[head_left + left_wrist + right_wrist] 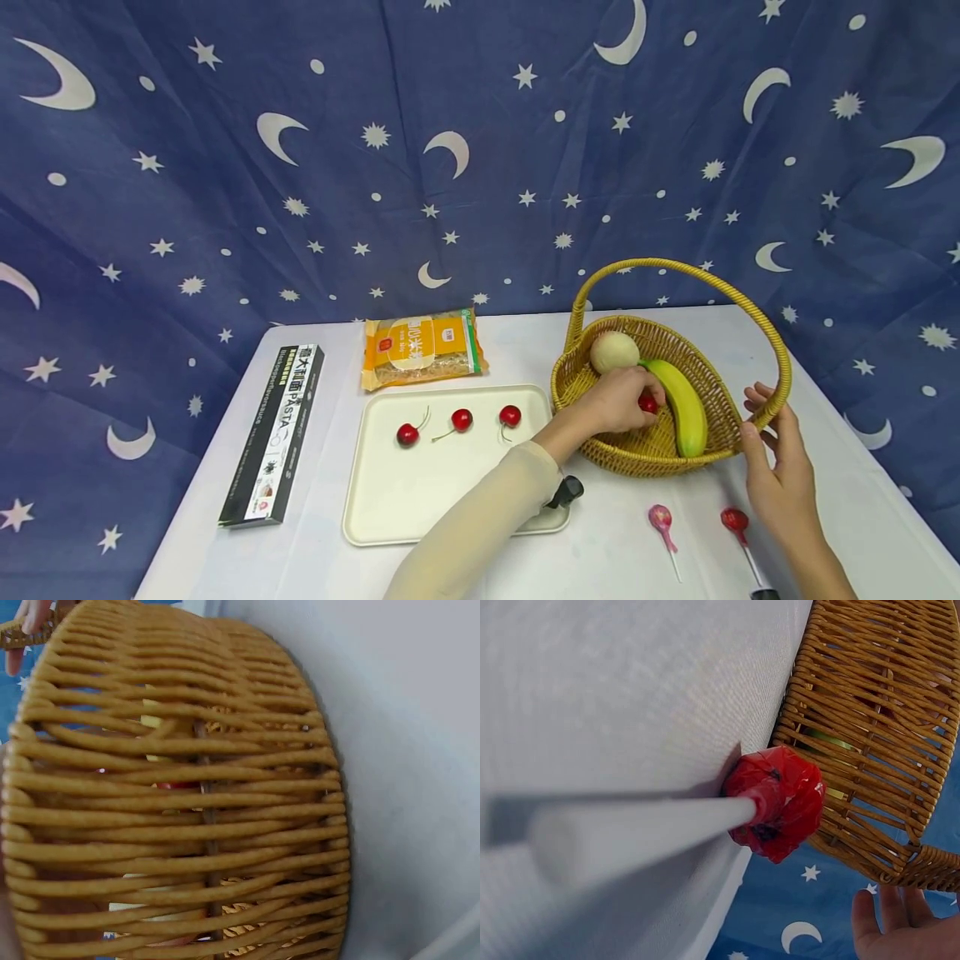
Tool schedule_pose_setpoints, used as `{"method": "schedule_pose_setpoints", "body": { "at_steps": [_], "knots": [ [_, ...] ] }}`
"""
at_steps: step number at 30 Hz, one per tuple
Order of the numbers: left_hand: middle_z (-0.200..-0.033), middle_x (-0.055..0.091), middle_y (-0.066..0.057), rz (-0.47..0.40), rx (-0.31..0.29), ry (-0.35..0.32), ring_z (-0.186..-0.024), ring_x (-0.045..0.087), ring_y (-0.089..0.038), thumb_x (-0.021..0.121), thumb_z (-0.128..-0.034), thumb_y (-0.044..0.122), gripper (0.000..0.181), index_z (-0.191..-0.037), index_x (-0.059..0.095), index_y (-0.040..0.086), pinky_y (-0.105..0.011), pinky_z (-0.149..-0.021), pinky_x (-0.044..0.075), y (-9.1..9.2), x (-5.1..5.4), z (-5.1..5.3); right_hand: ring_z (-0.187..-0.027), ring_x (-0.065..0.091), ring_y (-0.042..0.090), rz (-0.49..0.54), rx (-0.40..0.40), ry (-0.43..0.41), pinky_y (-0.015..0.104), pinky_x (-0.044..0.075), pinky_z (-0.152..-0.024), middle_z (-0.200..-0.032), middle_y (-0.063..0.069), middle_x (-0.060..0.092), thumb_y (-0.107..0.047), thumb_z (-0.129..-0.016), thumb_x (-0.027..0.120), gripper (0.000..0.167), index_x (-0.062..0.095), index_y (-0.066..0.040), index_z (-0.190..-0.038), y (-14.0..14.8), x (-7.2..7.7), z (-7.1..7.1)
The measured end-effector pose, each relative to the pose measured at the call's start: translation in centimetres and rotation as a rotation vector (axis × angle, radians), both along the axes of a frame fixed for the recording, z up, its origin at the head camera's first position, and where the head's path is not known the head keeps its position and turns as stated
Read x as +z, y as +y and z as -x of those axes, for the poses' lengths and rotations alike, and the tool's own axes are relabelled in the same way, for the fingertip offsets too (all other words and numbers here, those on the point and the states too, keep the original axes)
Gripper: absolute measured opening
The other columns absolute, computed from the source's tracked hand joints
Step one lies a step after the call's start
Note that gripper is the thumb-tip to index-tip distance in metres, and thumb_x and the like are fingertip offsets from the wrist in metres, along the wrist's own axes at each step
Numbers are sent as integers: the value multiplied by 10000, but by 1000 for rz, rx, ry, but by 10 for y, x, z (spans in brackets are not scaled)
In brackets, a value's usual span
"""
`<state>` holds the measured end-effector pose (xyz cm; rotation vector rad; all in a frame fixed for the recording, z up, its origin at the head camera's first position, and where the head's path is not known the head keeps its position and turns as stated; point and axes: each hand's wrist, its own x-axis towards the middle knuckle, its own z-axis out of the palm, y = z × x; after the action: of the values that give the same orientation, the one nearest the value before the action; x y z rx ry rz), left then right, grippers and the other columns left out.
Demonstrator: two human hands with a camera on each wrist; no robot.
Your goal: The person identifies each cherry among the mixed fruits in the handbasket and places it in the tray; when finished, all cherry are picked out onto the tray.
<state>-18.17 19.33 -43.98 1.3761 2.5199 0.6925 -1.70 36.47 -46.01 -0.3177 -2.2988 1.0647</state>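
Observation:
Inside the wicker basket [622,462], my left hand [618,400] has its fingers curled over a red cherry-like fruit [647,403], partly hidden by them. A round pale fruit [615,352] lies behind this hand and a yellow banana [681,408] to its right. At the right end of the handle [772,350], my right hand [780,467] touches the basket with loosely extended fingers, thumb on the near side. The right wrist view shows fingers [892,911] beside the handle's base. The left wrist view is mostly basket weave [172,802], with the fruit behind it.
Left of the basket, a cream tray [356,475] holds three cherries [461,420], with a black object [566,492] at its right edge. An orange packet [423,350] and a black pasta box [273,433] lie beyond. Pink [661,518] and red [735,521] lollipops lie in front.

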Motion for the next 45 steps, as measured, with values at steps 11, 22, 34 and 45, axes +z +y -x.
{"method": "schedule_pose_setpoints", "body": {
  "at_steps": [11,22,34,45],
  "knots": [
    [-1147,726,99,-192,46,-35,-983,609,41,824,-951,251,222,-1151,751,189,-8,-826,415,-16,8,-12,-1354,415,-154,4,-2,-9,-21,304,-1079,-1597,-162,495,-106,-1118,483,574,355,-295,-1645,-1,0,-1],
    [-1108,708,99,-401,97,-179,-947,580,80,825,-952,245,206,-1134,736,202,-31,-820,466,-37,18,-25,-1353,422,-150,16,-7,-16,-22,303,-1074,-1598,-157,499,-104,-1121,474,574,349,-299,-1646,-1,-2,-1],
    [-1204,709,-19,-612,121,-413,-977,625,90,832,-924,94,201,-1094,729,119,-111,-830,595,-65,35,-40,-1339,432,-149,18,-14,-9,-19,323,-1044,-1579,-174,519,-118,-1126,465,560,354,-298,-1644,-3,0,1],
    [-1218,712,-11,-679,147,-371,-1138,629,34,839,-918,103,221,-1112,734,123,-107,-900,578,-90,42,-44,-1327,447,-138,26,-15,-2,-19,333,-1029,-1569,-172,525,-127,-1128,466,552,356,-293,-1643,-3,-1,0]
  ]
}}
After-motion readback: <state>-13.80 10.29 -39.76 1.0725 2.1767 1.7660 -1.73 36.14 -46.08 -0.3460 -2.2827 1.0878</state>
